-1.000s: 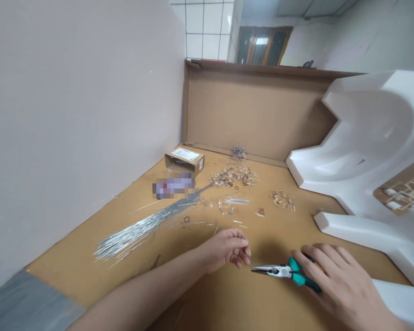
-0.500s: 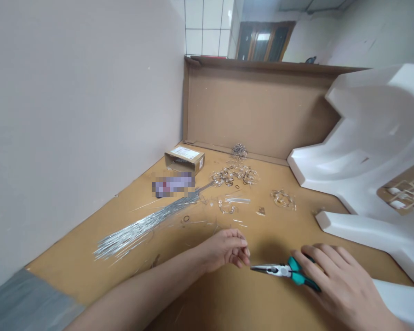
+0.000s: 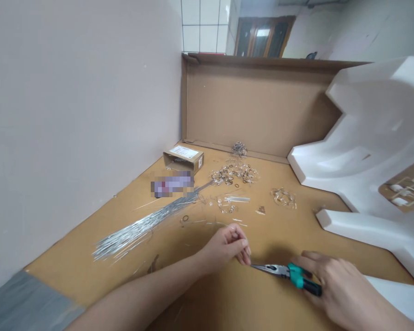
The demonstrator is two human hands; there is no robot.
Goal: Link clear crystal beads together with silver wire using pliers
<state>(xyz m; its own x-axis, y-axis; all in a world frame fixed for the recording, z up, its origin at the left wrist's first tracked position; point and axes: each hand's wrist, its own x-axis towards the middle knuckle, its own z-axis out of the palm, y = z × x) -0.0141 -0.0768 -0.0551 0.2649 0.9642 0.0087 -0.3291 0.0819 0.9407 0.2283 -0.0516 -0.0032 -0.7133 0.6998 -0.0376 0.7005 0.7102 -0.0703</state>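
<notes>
My right hand (image 3: 338, 285) is wrapped round the teal and black handles of the long-nose pliers (image 3: 288, 272). The pliers' jaws point left, and their tip meets the fingertips of my left hand (image 3: 232, 244). The left fingers are pinched together; whatever they hold is too small to make out. Beyond that hand lie a few short wire pieces (image 3: 239, 221) and a small stack of straight pieces (image 3: 237, 199). A long bundle of silvery wires (image 3: 138, 230) stretches across the board to the left.
Behind are a heap of small wire loops (image 3: 234, 174), a darker clump (image 3: 239, 148) and an open small carton (image 3: 184, 157). A blurred purple packet (image 3: 174, 184) lies before the carton. Another wire pile (image 3: 283, 197) sits right, near white moulded foam (image 3: 331, 218). Cardboard (image 3: 255, 105) stands upright behind.
My right hand has rolled over and the pliers have turned, their jaws now looking closed at my left fingertips. The left fingers have curled in tighter.
</notes>
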